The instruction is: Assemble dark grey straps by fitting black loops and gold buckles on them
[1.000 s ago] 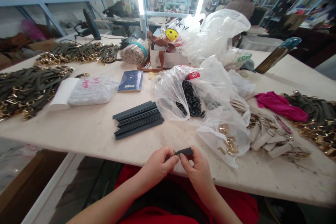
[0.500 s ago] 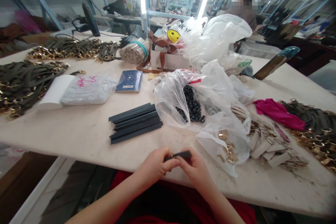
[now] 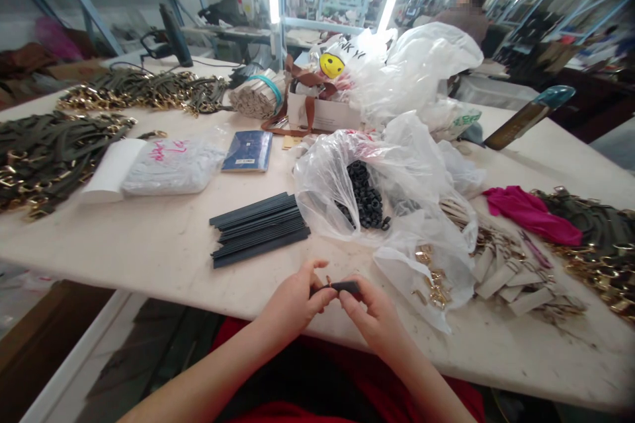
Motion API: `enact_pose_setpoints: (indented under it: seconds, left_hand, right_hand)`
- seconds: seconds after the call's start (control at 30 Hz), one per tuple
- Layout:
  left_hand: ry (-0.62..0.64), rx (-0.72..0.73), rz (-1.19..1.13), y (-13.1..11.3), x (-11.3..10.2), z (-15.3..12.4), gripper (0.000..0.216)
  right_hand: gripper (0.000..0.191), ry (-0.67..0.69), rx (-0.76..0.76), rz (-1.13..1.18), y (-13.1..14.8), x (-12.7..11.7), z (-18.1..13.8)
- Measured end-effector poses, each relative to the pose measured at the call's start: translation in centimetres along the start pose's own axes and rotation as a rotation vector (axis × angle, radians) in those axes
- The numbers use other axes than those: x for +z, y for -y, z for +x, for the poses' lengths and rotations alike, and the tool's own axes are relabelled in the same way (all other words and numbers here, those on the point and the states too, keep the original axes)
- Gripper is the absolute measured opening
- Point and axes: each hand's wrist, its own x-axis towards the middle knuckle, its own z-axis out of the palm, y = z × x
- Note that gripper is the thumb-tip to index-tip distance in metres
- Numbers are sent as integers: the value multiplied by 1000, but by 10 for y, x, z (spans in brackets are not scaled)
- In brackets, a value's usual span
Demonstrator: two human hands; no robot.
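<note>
My left hand (image 3: 295,301) and my right hand (image 3: 370,314) meet at the table's near edge. Both pinch a short dark strap piece (image 3: 344,287) with a small gold fitting at its left end. A stack of dark strips (image 3: 258,228) lies just beyond my left hand. Ahead of my right hand, a clear plastic bag (image 3: 322,192) holds black rings (image 3: 367,198). Another clear bag with gold hardware (image 3: 431,277) lies to the right of my hands.
Dark straps with gold buckles are heaped at far left (image 3: 44,158), at the back (image 3: 143,89) and at far right (image 3: 595,238). Also on the table: a blue booklet (image 3: 248,151), a white packet (image 3: 169,168), pink cloth (image 3: 530,215), beige tabs (image 3: 516,271). A person works in the background (image 3: 466,10).
My hands stay at the table edge on the strap piece; my fingers have shifted slightly, and the gold fitting shows again at its left end. The view has shifted a little.
</note>
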Motion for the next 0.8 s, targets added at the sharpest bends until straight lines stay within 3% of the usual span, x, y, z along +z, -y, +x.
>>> enact_pose_setpoints:
  seconds: [0.1,0.2,0.27,0.43,0.57,0.7,0.8]
  left_hand:
    - [59,72,93,-5,0,-1,39]
    - [75,43,57,-6,0,2,30]
    - [62,10,18,-5,2,4,29]
    - [71,-23,-12,-2,3,5,27]
    - [27,-53,-36,-1,-1,5,22]
    - [-67,-31,-112,-3,-6,9,21]
    - [-147,34,-139,-9,-6,12,22]
  right_hand:
    - [29,-9,-10,-81,-6,-23,16]
    - [26,-239,45,-414,-20,-50,49]
    - [16,-298,96,-638,-30,-62,73]
    - [8,-285,139,-740,-47,-58,109]
    - [11,-292,133,-689,-46,-55,107]
    - [10,-263,80,-533,-24,-53,85]
    - [22,-126,111,-44,-4,-38,58]
